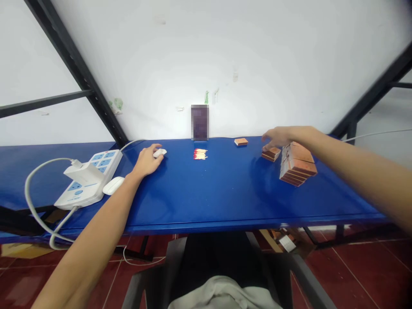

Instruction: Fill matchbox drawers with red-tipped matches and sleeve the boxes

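On the left of the blue table my left hand (148, 160) curls its thumb and fingers around a small white object (160, 152), which I cannot identify more closely. My right hand (277, 137) reaches over a low stack of matchboxes (271, 154), its fingers bent down at the stack's left end. Beside that stack, partly behind my right forearm, stands a larger block of brown matchboxes (298, 165). A single matchbox (241, 141) lies near the wall. Between my hands is a small row of red-tipped matches (200, 154).
A white power strip (96, 178) with a plugged-in charger (84, 172) and a looped cable sits at the left, next to a white rounded case (113, 186). A blurred dark rectangle (200, 122) stands against the wall. Black frame posts (80, 73) flank the blue table (206, 201).
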`<state>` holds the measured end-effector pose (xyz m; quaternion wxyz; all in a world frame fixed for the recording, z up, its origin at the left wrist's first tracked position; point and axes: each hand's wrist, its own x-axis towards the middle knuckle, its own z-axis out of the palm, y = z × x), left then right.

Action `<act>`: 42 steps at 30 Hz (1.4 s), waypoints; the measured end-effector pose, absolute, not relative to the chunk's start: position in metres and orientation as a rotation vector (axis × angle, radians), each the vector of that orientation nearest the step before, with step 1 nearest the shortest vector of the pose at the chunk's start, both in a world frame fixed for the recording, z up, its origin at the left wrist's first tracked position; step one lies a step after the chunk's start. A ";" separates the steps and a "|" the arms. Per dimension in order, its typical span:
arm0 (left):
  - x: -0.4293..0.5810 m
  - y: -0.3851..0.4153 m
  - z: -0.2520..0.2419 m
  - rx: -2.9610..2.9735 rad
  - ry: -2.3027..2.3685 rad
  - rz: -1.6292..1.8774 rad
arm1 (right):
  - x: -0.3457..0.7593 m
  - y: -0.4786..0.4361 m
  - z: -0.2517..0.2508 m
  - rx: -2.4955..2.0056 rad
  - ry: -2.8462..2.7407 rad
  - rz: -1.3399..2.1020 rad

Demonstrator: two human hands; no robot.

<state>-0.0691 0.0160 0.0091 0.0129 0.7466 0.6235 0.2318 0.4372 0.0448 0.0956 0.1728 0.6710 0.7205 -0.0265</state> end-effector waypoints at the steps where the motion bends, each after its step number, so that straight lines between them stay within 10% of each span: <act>1: -0.061 0.012 0.012 2.391 1.840 0.780 | 0.436 0.049 0.099 1.927 2.040 -0.046; 13: 0.045 -0.057 0.020 2.725 0.814 0.486 | 0.342 0.064 0.055 1.851 2.208 0.110; 26: 0.024 -0.022 0.001 2.489 1.177 1.025 | 0.283 -0.015 0.053 1.856 2.604 0.251; 42: 0.005 -0.012 0.004 2.290 0.944 0.740 | 0.235 0.051 -0.005 1.554 3.072 -0.382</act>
